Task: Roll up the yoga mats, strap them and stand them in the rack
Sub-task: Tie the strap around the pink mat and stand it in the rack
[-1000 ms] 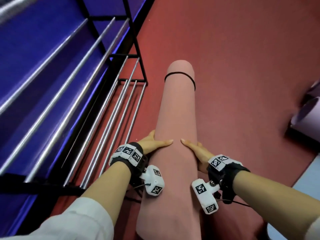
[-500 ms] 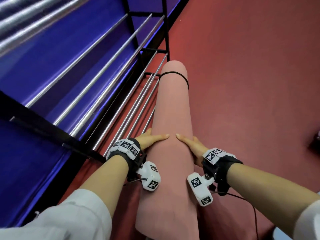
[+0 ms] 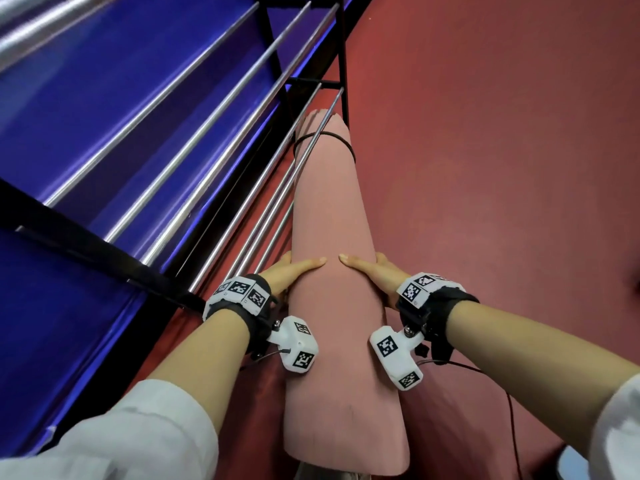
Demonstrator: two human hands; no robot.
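Since half a second ago, the far end of the rolled mat (image 3: 329, 209) has swung left. It was clear of the rack's lower bars then, and now it lies under the outermost silver rail (image 3: 317, 136), which crosses over its tip. We hold the pink mat off the red floor (image 3: 485, 168), pointing away from us, with its near end wide and low in the head view.

Our left hand (image 3: 291, 271) grips the mat's left side and our right hand (image 3: 374, 271) grips its right side. Each thumb lies across the top, the tips near each other but apart, and the fingers wrap down out of sight. A thin black strap (image 3: 348, 148) rings the mat close to the far end, partly behind the same rail.

The rack (image 3: 343, 57) fills the left side. It has a black frame with long silver bars running away from us in tiers, and a blue surface (image 3: 104, 98) behind them. We see nothing in the rack except the mat's tip. The lower bars run just beside the mat's left edge, close to our left hand.

Each wrist carries a black band with white marker blocks, the left band (image 3: 239, 296) and the right band (image 3: 426, 289). A thin cable (image 3: 509, 410) trails down from the right one. White sleeves (image 3: 138, 434) cover our upper forearms.
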